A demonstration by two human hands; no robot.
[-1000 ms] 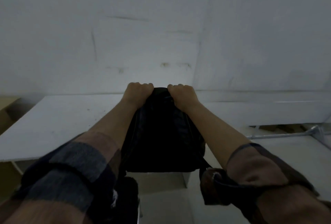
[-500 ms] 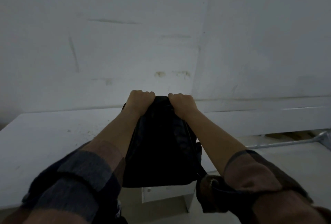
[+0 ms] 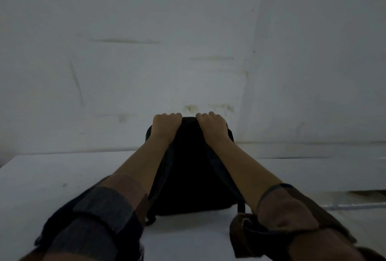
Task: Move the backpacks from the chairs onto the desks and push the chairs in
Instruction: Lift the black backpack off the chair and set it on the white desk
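Both hands (image 3: 167,125) (image 3: 213,126) hold the backpack (image 3: 190,173) upright, top end up.

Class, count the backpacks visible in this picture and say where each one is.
1: a black fabric backpack stands on the white desk, gripped at its top by the left hand and right hand. Others may lie outside the view.

Both arms reached straight forward, sleeves rolled to the elbows — the left hand (image 3: 166,125) and right hand (image 3: 213,126) side by side, fingers (image 3: 175,115) curled tight over the backpack (image 3: 188,177).
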